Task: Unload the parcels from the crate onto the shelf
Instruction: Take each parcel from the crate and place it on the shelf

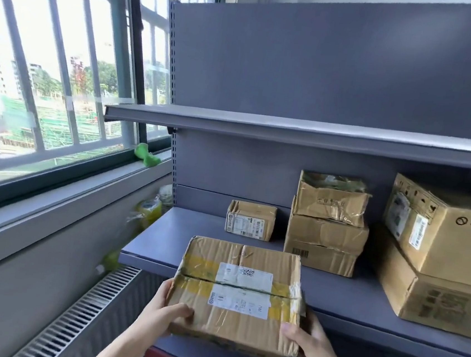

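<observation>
A taped cardboard parcel (237, 292) with white labels and yellow tape is held in front of the grey shelf (193, 232), its far end over the shelf's front edge. My left hand (162, 313) grips its near left corner, thumb on top. My right hand (306, 345) grips its near right corner, thumb on top. The crate is out of view.
On the shelf stand a small labelled box (250, 220), two stacked crumpled boxes (326, 225), and a PICO box (444, 226) on a larger carton (434, 292). An upper shelf (291, 129) hangs above. A window, sill and radiator grille (84, 307) lie left.
</observation>
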`<move>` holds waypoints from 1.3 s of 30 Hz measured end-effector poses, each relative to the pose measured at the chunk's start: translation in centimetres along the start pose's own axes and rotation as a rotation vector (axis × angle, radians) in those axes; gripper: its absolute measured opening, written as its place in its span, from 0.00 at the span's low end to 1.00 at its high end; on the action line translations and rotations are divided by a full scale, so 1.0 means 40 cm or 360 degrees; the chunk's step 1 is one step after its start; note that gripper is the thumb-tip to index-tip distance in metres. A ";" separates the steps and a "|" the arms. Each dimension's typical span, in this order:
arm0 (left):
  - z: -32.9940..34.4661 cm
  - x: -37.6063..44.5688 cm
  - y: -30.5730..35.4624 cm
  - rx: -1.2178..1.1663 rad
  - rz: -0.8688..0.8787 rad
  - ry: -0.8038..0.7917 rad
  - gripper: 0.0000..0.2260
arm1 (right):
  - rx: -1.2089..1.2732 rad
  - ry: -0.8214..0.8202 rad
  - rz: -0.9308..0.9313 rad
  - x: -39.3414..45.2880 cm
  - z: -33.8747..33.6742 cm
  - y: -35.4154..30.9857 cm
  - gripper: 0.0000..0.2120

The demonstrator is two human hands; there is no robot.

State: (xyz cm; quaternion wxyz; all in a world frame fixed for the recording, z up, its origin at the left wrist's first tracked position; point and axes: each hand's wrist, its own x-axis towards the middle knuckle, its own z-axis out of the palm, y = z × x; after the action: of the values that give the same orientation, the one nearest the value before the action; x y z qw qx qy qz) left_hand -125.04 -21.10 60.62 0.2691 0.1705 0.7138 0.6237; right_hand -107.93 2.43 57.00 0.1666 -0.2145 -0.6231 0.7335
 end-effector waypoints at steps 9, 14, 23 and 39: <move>-0.033 0.118 0.009 -0.0003 0.0074 0.0063 0.19 | 0.0079 -0.0030 -0.0022 0.109 0.022 -0.006 0.38; -0.112 0.197 0.024 -0.0098 0.0058 0.0102 0.21 | 0.0036 -0.0102 -0.0022 0.211 0.100 -0.046 0.41; -0.353 0.452 0.055 -0.0137 0.0098 0.0068 0.17 | 0.0036 0.0037 -0.0014 0.462 0.330 -0.051 0.27; -0.534 0.784 0.088 -0.0120 -0.0115 -0.0207 0.16 | 0.0083 0.0458 0.0117 0.714 0.499 -0.030 0.19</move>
State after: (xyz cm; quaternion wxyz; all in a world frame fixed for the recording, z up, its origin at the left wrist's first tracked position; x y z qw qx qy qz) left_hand -163.11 -19.41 60.33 0.3435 0.1744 0.6765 0.6276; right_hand -142.71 0.42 57.76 0.2329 -0.3357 -0.5652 0.7167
